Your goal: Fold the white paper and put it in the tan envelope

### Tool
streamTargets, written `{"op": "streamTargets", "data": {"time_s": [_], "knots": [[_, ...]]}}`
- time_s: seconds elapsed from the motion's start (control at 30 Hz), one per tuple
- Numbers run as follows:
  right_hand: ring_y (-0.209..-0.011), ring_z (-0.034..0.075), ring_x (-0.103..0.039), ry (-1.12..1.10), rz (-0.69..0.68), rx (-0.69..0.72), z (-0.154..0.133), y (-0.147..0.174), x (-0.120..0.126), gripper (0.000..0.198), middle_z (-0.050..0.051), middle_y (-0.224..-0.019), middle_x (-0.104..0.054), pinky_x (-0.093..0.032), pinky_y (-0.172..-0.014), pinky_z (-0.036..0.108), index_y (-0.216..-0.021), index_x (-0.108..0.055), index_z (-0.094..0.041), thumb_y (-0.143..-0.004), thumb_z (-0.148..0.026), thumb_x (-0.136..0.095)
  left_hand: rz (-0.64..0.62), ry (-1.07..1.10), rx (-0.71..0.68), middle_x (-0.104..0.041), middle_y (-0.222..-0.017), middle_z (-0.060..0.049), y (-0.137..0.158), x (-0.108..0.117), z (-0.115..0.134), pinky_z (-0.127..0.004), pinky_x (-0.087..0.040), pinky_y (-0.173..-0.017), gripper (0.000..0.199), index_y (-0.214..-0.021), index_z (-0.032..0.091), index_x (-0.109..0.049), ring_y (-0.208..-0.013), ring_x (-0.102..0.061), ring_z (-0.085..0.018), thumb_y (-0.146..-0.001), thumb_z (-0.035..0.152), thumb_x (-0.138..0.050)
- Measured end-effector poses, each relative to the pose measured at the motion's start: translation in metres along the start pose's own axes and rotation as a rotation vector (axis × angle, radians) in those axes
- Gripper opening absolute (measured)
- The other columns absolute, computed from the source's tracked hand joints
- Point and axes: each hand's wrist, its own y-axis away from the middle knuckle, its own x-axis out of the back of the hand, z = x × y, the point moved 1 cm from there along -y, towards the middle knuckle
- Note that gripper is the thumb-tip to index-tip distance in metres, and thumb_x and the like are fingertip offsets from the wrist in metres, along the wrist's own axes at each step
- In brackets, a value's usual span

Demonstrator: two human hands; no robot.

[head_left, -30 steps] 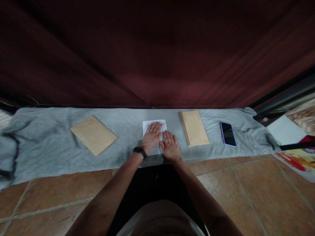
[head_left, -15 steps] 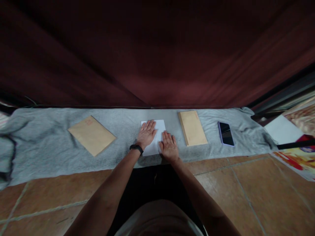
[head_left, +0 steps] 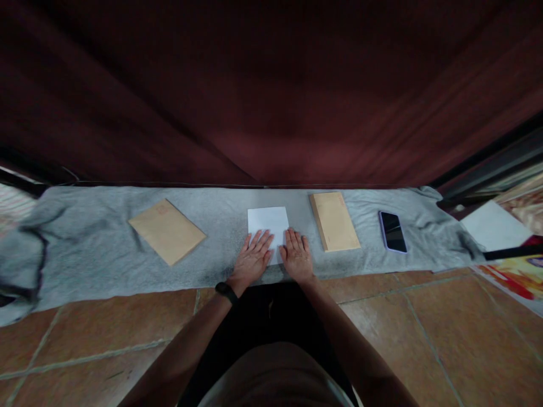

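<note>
A white sheet of paper (head_left: 267, 219) lies flat on the grey cloth (head_left: 229, 209) in front of me. My left hand (head_left: 253, 257) rests flat on its lower left part, fingers spread and pointing away from me. On the lower right edge of the paper lies my right hand (head_left: 297, 253), also flat with fingers stretched out. Both palms cover the near part of the sheet. A dark band (head_left: 227, 292) is around my left wrist.
To the left lies a brown envelope (head_left: 167, 232); to the right, a stack of brown envelopes (head_left: 336, 221). Farther right is a phone (head_left: 393, 232) in a purple case. A dark red curtain (head_left: 271, 113) hangs behind the cloth. Tiled floor (head_left: 382, 322) runs along the near edge.
My left hand has slid down the paper towards me, baring its upper part. My right hand has stayed near the right edge. The view has shifted slightly.
</note>
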Motion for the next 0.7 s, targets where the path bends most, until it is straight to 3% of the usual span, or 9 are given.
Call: {"op": "streamTargets", "data": {"time_s": [0.17,0.37,0.53,0.7], "knots": [[-0.149,0.031,-0.034,0.006,-0.007,-0.013,-0.003,0.000,0.003,0.055,0.015,-0.161,-0.037,-0.022,-0.123,0.052,-0.156,-0.036,-0.008,-0.106,-0.031,-0.039,-0.006,0.002,-0.061,-0.034,-0.164,-0.004,0.013,0.001,0.011,-0.049,-0.016,-0.128,0.052,-0.153,0.020,-0.043,-0.154,-0.023,-0.025,-0.104,0.037,-0.034],[-0.147,0.025,-0.039,-0.046,-0.076,0.150,-0.014,0.008,0.006,0.051,0.008,-0.160,-0.041,-0.022,-0.124,0.049,-0.155,-0.040,-0.018,-0.105,-0.029,-0.038,-0.022,-0.005,-0.070,-0.036,-0.163,-0.004,0.011,0.001,0.008,-0.050,-0.016,-0.128,0.051,-0.152,0.022,-0.044,-0.155,-0.023,-0.024,-0.104,0.036,-0.034],[-0.147,0.028,-0.039,-0.017,-0.053,0.114,-0.005,0.014,0.008,0.053,0.010,-0.159,-0.041,-0.025,-0.122,0.050,-0.155,-0.040,-0.017,-0.105,-0.034,-0.041,-0.013,0.001,-0.050,-0.035,-0.164,-0.006,0.016,0.003,0.009,-0.053,-0.015,-0.127,0.053,-0.154,0.023,-0.042,-0.154,-0.023,-0.025,-0.104,0.040,-0.035],[-0.146,0.029,-0.039,0.007,-0.023,0.051,0.011,0.021,0.013,0.055,0.011,-0.158,-0.044,-0.025,-0.122,0.051,-0.156,-0.038,-0.017,-0.105,-0.038,-0.041,0.053,-0.019,0.064,-0.032,-0.163,-0.017,0.029,0.002,0.006,-0.051,-0.020,-0.126,0.063,-0.154,0.012,-0.041,-0.153,-0.026,-0.029,-0.102,0.048,-0.036]]}}
